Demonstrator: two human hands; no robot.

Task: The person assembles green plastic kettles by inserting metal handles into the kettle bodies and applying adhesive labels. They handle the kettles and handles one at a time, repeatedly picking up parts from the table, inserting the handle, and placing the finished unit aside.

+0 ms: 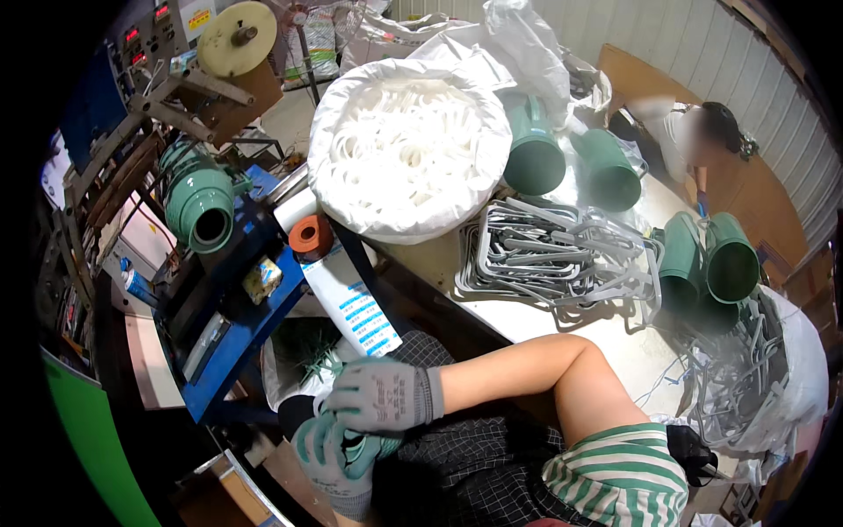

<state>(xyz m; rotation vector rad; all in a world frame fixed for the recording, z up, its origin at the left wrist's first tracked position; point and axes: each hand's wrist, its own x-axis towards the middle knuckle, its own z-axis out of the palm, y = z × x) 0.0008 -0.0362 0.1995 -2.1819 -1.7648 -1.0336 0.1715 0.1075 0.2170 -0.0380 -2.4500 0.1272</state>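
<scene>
Both of my hands wear grey work gloves with green-coated palms and meet low over my lap. My right hand point(379, 397) lies across the top of my left hand, its fingers bent downward. Beneath it, my left hand point(332, 464) has curled fingers pointing away from me. Whatever lies between the two gloves, if anything, is hidden. Just beyond them hangs a white strip of blue-printed labels point(360, 309). An open bag point(283, 386) with green strands point(309, 344) inside sits beside my hands.
A big white sack point(351, 211) of white plastic loops stands ahead. On the table point(518, 318) are stacked grey frames point(536, 255) and green cylindrical containers point(536, 165). A blue-based machine point(200, 198) and brown roll point(312, 235) are left. Another person point(680, 132) works at far right.
</scene>
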